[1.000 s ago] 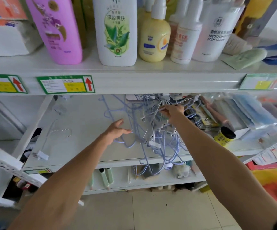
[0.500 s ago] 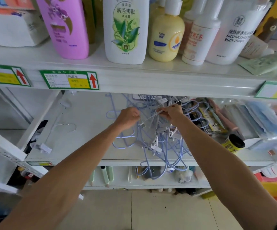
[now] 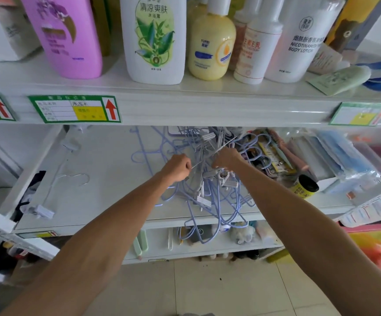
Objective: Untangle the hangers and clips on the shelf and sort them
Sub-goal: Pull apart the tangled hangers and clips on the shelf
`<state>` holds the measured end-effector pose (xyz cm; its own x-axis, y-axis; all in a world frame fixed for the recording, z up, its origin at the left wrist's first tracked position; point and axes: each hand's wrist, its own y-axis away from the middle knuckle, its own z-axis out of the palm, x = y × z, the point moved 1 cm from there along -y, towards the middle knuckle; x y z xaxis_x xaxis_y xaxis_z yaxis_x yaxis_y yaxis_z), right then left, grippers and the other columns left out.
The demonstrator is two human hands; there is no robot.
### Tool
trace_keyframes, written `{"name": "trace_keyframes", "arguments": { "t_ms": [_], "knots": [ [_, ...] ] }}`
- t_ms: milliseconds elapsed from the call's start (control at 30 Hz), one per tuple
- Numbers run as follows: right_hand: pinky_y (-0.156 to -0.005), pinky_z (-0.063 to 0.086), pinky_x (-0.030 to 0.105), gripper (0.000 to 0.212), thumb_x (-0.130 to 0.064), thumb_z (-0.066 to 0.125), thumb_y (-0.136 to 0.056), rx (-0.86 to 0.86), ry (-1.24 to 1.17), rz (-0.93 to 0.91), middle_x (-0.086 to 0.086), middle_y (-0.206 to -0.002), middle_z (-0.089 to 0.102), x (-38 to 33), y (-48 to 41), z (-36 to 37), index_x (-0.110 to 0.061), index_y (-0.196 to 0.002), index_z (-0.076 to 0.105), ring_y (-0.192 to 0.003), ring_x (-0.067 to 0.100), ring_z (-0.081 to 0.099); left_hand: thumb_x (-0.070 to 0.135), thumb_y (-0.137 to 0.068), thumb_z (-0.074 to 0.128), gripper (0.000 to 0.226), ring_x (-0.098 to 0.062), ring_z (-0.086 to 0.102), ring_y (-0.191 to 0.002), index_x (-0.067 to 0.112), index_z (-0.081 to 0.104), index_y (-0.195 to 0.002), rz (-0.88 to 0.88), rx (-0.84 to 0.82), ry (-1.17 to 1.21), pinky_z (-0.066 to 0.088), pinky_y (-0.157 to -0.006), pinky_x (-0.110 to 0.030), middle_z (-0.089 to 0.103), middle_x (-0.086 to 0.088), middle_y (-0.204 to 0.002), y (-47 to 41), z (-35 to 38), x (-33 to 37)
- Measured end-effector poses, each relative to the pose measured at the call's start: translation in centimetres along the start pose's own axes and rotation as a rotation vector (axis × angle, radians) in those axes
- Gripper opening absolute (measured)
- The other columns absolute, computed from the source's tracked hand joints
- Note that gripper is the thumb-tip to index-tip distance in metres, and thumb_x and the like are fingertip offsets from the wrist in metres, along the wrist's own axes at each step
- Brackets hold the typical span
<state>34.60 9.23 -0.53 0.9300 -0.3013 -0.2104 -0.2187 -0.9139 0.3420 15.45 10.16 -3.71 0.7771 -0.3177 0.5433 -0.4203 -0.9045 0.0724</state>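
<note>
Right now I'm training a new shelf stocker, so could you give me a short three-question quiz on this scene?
1. True or false: both the left hand and the right hand grip the tangle of hangers.
2. What lies alone at the left of the shelf? A) a white clip on a wire hook B) a comb C) a sponge
3. Fill in: the yellow can stands to the tangle's ____.
Key: 1 true; 2 A; 3 right.
</note>
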Motion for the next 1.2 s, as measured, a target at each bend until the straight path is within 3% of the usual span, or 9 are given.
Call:
{"name": "trace_keyframes", "arguments": {
  "t_ms": [67,167,233,400,633,800,900,1033,1200],
  "knots": [
    [-0.064,0.056,0.031,0.029,-0.034,0.065,-0.088,-0.099,0.054,0.025,0.003,-0.086,0.061,-0.5,1.1,0.0,-0.009,-0.104,0.064,-0.086,0.024,0.066,0.005,-0.082,0.068,0.016,-0.026,0.068,-0.098,0.008,0.074,-0.096,0.012,-0.041,-0.020,0.050,-0.080,-0.026,0.073,-0.012,-0.102,0.0,-0.1,0.5],
    [-0.080,0.060,0.036,0.036,-0.033,0.068,-0.089,-0.157,-0.027,0.029,0.006,-0.100,0.063,-0.5,1.2,0.5,-0.009,-0.114,0.063,-0.091,0.023,0.069,0.019,-0.078,0.078,0.033,-0.027,0.064,-0.102,0.005,0.070,-0.107,0.005,-0.129,-0.102,0.045,-0.077,-0.026,0.069,-0.012,-0.108,0.1,0.0,0.9],
    [-0.087,0.056,0.034,0.044,-0.039,0.065,-0.091,-0.096,0.034,0.025,0.007,-0.101,0.061,-0.5,1.5,0.4,-0.006,-0.119,0.061,-0.096,0.024,0.068,0.012,-0.081,0.071,0.027,-0.032,0.065,-0.104,0.001,0.068,-0.105,0.003,-0.179,-0.179,0.046,-0.075,-0.029,0.068,-0.018,-0.110,0.2,0.1,1.0],
    [-0.068,0.056,0.031,0.012,-0.029,0.056,-0.096,0.018,-0.152,-0.022,0.006,-0.089,0.065,1.5,1.3,1.1,-0.018,-0.095,0.060,-0.072,0.021,0.062,0.005,-0.085,0.061,0.024,-0.036,0.065,-0.104,-0.006,0.065,-0.106,0.003,-0.205,-0.237,0.046,-0.073,-0.032,0.066,-0.024,-0.112,0.8,0.6,0.9],
    [-0.057,0.042,0.024,0.030,-0.033,0.054,-0.098,0.079,-0.174,-0.039,0.012,-0.084,0.057,2.4,1.3,2.2,-0.018,-0.073,0.057,-0.073,0.021,0.055,0.024,-0.088,0.068,0.036,-0.034,0.062,-0.108,-0.007,0.067,-0.107,0.066,-0.197,-0.142,0.045,-0.078,-0.030,0.066,-0.022,-0.113,0.6,-0.7,1.4],
    [-0.078,0.058,0.035,0.028,-0.032,0.058,-0.091,0.167,-0.367,0.120,0.011,-0.092,0.070,2.1,1.5,1.9,-0.009,-0.101,0.071,-0.082,0.025,0.069,0.022,-0.089,0.067,0.025,-0.014,0.063,-0.053,0.006,0.070,-0.069,0.077,-0.243,-0.027,0.054,-0.070,-0.025,0.067,-0.003,-0.060,0.5,-1.9,2.3],
    [-0.084,0.056,0.039,0.036,-0.038,0.055,-0.085,0.202,-0.557,0.203,0.012,-0.099,0.068,2.5,0.8,1.6,-0.010,-0.104,0.069,-0.088,0.029,0.065,0.020,-0.089,0.068,0.025,-0.012,0.058,-0.051,0.002,0.070,-0.074,0.085,-0.292,0.060,0.049,-0.061,-0.021,0.064,-0.002,-0.059,0.9,-2.4,2.1],
    [-0.048,0.041,0.029,0.018,-0.019,0.055,-0.088,0.176,-1.096,0.243,0.014,-0.077,0.066,1.5,2.3,1.1,-0.005,-0.081,0.063,-0.054,0.020,0.052,0.019,-0.088,0.071,0.026,-0.017,0.060,-0.062,-0.007,0.070,-0.091,0.097,-0.323,0.141,0.052,-0.060,-0.024,0.066,-0.010,-0.072,2.0,-2.7,0.9],
    [-0.040,0.030,0.022,0.023,-0.027,0.068,-0.091,0.102,-1.295,0.173,0.012,-0.071,0.064,1.2,3.1,1.0,-0.007,-0.081,0.063,-0.047,0.016,0.048,0.012,-0.084,0.075,0.020,-0.015,0.062,-0.060,0.003,0.064,-0.097,0.127,-0.313,0.168,0.050,-0.058,-0.024,0.066,-0.007,-0.070,2.9,-2.8,-0.2]
  ]
}}
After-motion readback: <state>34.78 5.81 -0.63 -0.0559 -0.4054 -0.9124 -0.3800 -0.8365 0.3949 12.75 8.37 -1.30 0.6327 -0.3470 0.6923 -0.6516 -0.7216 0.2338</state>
